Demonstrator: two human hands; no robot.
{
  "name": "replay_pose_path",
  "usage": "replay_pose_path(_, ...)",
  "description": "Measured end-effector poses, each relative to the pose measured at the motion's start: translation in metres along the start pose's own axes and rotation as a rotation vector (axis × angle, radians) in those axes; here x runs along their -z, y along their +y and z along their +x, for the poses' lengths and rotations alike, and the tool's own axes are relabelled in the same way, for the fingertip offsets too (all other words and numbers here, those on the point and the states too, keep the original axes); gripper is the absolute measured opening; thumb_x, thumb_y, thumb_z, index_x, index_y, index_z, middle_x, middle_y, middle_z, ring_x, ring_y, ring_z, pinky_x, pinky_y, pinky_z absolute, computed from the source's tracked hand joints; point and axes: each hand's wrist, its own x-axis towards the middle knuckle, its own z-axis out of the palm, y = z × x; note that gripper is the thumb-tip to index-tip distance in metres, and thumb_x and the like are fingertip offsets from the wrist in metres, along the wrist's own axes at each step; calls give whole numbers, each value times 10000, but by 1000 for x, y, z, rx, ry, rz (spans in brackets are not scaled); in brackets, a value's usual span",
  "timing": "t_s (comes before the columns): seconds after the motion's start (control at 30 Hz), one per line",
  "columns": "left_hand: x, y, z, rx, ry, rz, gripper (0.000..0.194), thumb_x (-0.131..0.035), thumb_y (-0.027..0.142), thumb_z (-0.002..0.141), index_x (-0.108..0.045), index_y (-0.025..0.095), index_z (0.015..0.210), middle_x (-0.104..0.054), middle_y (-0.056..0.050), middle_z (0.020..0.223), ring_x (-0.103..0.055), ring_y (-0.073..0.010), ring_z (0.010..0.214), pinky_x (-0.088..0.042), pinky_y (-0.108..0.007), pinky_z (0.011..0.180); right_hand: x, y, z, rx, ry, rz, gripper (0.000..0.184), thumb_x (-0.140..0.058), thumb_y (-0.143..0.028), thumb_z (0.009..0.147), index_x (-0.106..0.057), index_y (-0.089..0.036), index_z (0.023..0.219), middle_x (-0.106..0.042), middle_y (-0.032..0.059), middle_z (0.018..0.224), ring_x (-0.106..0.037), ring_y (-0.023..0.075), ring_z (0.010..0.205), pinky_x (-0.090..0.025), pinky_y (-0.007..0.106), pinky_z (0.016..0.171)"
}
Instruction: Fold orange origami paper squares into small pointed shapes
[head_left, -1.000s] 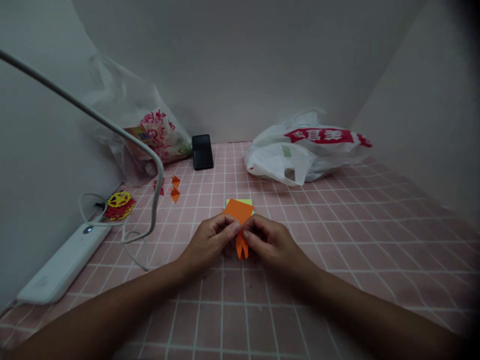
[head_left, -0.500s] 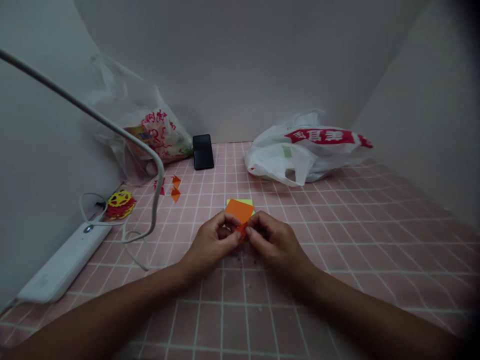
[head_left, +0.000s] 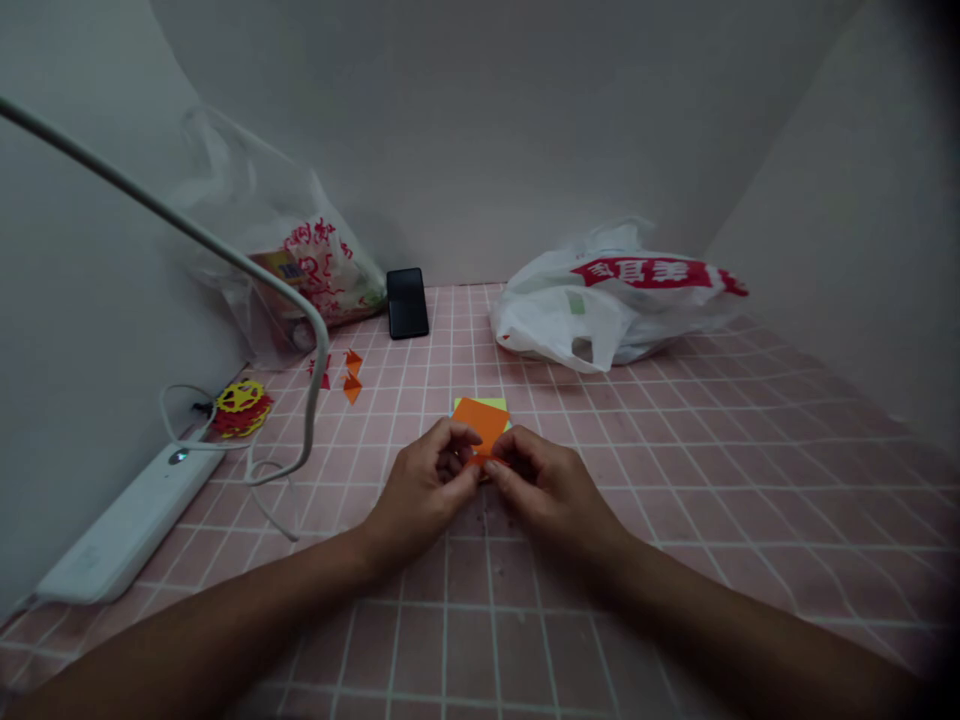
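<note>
Between the fingertips of both hands is a small folded piece of orange paper (head_left: 487, 461), mostly hidden by the fingers. My left hand (head_left: 435, 472) pinches its left end, thumb and fingers closed. My right hand (head_left: 541, 478) pinches the right end the same way. Just beyond the fingers lies a stack of square paper sheets (head_left: 480, 421), orange on top with yellow-green edges showing beneath. Farther left on the tiled surface are two small orange folded paper cranes (head_left: 352, 386) and a red folded paper piece (head_left: 323, 374).
A white power strip (head_left: 131, 520) with a looping cable (head_left: 313, 400) lies at left, beside red and yellow cut-out discs (head_left: 241, 405). Toward the back wall are a filled plastic bag (head_left: 300, 270), a black phone (head_left: 407, 303) and a white plastic bag (head_left: 600, 305).
The folded orange paper has been turned and lowered between the fingertips, so it now looks thinner and flatter. Both hands stay in nearly the same place.
</note>
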Motion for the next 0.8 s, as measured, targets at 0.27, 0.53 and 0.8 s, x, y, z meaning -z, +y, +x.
replay_pose_path(0.27, -1, -2, 1, 4, 34, -81, 182, -668, 216, 810, -585, 196, 971, -620, -20, 896, -621, -157, 806, -521, -289, 732, 1, 2, 0, -43, 62, 81, 126, -575, -227, 865, -560, -195, 744, -562, -13, 636, -516, 136, 564, -398, 258, 524)
replay_pose_path(0.53, 0, 2, -1, -38, 81, -76, 150, -688, 195, 799, -609, 194, 927, -643, -14, 870, -641, -155, 807, -534, -277, 752, 0, 3, -1, 67, 81, -42, 70, -605, -210, 872, -598, -194, 803, -641, 18, 747, -585, 164, 676, -440, 281, 620)
replay_pose_path(0.8, -4, 0, -7, -125, 106, -42, 183, -671, 161, 824, -592, 215, 979, -645, 1, 877, -661, -144, 806, -550, -263, 756, -1, -1, -7, 270, 146, -151, 116, -554, -122, 883, -595, -205, 814, -640, 25, 777, -607, 168, 714, -442, 278, 644)
